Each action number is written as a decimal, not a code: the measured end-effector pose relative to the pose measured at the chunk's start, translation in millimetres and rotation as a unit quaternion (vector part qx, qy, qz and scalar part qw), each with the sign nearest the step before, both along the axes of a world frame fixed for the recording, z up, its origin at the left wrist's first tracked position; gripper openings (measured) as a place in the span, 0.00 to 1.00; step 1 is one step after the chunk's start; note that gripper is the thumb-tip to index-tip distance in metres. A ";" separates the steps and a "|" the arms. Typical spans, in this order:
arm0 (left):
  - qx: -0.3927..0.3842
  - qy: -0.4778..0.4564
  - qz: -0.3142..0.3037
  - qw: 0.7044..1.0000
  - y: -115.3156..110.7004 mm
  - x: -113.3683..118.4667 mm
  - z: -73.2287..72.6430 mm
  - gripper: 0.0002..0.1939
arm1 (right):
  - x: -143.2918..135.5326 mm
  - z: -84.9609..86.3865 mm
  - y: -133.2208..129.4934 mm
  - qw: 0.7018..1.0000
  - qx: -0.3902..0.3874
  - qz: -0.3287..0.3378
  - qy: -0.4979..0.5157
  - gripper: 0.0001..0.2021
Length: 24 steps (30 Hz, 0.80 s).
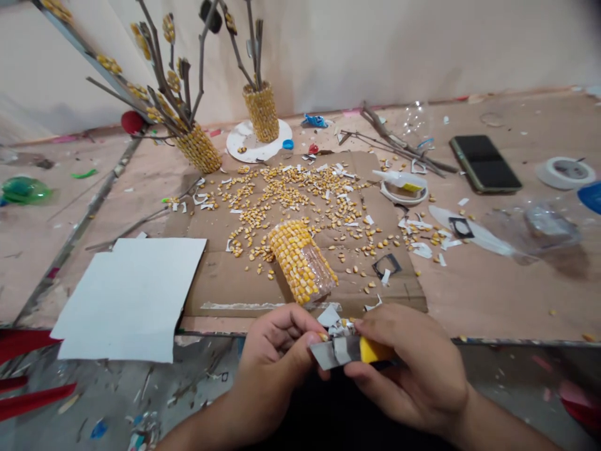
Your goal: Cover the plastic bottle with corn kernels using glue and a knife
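My right hand (417, 369) is closed around the yellow handle of a utility knife (375, 351), whose wide grey blade points left. A pale strip, perhaps tape, crosses the blade. At the blade's tip, my left hand (277, 360) pinches a small corn kernel (323, 337) between thumb and fingers. White scraps (331, 317) show just behind the blade. Beyond my hands, a clear plastic cylinder (304, 260) lies tilted on the cardboard (211, 282), mostly covered in rows of yellow kernels, with a bare shiny patch at its lower right.
Loose kernels (291, 194) and paper bits spread over the cardboard. Two kernel-covered vases (200, 149) with branches stand behind, one on a white disc (235, 141). White board (131, 294) overhangs the table edge at left. A phone (486, 164), tape roll (566, 170) and glue bottle (399, 181) lie right.
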<state>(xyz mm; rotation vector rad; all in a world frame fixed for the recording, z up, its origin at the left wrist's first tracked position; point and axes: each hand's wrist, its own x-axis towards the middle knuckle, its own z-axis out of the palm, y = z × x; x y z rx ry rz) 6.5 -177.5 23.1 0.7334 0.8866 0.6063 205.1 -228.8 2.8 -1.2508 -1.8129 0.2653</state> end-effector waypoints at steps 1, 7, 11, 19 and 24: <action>0.000 0.002 -0.002 1.000 0.1 0.7 0.3 0.21 | 0.8 0.4 -0.2 1.000 0.001 0.000 -0.003 0.12; -0.011 0.038 -0.015 0.999 -2.0 0.2 -2.3 0.24 | 5.6 -1.1 -2.7 1.000 -0.003 -0.008 -0.005 0.11; -0.009 0.047 -0.025 0.999 -2.7 0.3 -4.4 0.25 | 6.9 -1.7 -3.0 1.000 -0.003 0.004 -0.008 0.11; -0.016 0.052 -0.028 0.998 -3.7 2.7 -6.3 0.27 | 7.1 0.5 -3.8 1.000 -0.006 0.007 -0.012 0.11; -0.021 0.056 -0.030 0.998 -4.6 2.5 -6.5 0.26 | 7.8 -0.2 -3.7 1.000 -0.020 0.015 -0.009 0.12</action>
